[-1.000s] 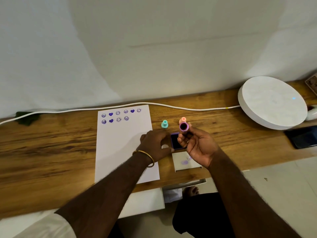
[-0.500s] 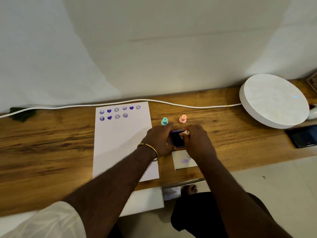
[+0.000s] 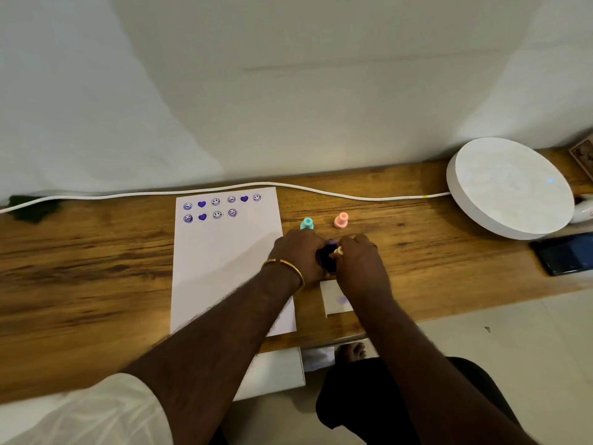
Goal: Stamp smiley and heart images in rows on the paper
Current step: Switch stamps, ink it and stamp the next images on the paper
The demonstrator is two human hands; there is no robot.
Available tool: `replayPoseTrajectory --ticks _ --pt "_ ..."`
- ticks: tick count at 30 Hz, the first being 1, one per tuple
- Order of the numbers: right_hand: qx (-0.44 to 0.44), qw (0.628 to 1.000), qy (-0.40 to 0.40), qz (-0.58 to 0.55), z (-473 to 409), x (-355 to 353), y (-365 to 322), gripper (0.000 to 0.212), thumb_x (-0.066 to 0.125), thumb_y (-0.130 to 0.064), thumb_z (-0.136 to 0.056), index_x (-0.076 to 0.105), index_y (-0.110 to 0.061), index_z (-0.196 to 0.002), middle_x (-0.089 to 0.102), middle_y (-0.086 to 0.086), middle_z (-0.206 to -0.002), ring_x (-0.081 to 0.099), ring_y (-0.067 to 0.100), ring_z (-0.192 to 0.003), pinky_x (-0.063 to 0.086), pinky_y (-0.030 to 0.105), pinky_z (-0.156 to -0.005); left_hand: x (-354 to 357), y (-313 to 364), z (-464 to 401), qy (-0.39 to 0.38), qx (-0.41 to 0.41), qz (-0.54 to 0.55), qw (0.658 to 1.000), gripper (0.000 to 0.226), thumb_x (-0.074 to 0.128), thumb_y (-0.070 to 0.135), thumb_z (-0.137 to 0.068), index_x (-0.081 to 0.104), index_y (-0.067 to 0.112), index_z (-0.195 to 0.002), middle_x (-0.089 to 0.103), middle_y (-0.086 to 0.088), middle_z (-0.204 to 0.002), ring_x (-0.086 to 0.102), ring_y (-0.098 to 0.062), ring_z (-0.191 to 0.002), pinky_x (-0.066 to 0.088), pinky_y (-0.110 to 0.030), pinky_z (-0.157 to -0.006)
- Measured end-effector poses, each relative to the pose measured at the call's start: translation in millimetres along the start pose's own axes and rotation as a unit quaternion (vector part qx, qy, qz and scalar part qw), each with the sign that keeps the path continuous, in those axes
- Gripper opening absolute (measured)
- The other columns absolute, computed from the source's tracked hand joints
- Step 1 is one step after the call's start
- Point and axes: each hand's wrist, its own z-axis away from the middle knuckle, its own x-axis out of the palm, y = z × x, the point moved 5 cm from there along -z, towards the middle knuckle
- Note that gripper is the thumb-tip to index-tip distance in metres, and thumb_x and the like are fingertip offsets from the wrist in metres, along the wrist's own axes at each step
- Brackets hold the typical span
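Two hands meet over my ink pad (image 3: 327, 259): left hand (image 3: 300, 252) steadies its edge, right hand (image 3: 359, 261) pinches a stamp (image 3: 339, 251) (barely visible) beside the paper (image 3: 224, 268).

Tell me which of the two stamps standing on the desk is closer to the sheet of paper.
The teal stamp. It stands just past the paper's right edge, right behind the left hand, while the pink stamp stands farther right.
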Motion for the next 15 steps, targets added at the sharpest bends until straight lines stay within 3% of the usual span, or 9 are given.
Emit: replayPoseTrajectory --ticks 7,11,15 --pt "0.012 0.999 0.021 -0.025 6 -1 3 0.027 0.06 -0.016 -0.092 0.062 -0.015 -0.119 0.058 0.011 -0.121 0.059 0.021 -0.101 0.053 0.03 -0.083 -4 2 0 -0.003 -0.008 0.004 1.0 0.047 0.074 0.042 -0.076 0.066 0.025 -0.119 0.07 -0.001 -0.105 0.061 -0.023 -0.099 0.054 -0.039 -0.086" --pt "-0.016 0.999 0.032 0.015 9 3 -4 0.028 0.067 -0.015 -0.087 0.064 -0.015 -0.115 0.06 0.009 -0.116 0.06 0.019 -0.098 0.052 0.028 -0.078 -4 3 3 -0.003 -0.018 0.004 1.0 0.048 0.075 0.041 -0.075 0.065 0.026 -0.12 0.069 -0.002 -0.108 0.061 -0.024 -0.101 0.054 -0.039 -0.087" --pt "0.017 1.0 -0.002 -0.012 -4 1 -3 0.03 0.073 -0.015 -0.082 0.066 -0.016 -0.112 0.06 0.009 -0.117 0.06 0.021 -0.101 0.049 0.028 -0.082 -3 4 4 -0.006 -0.029 0.005 1.0 0.049 0.076 0.04 -0.076 0.065 0.024 -0.121 0.068 -0.004 -0.109 0.061 -0.026 -0.102 0.054 -0.039 -0.088"
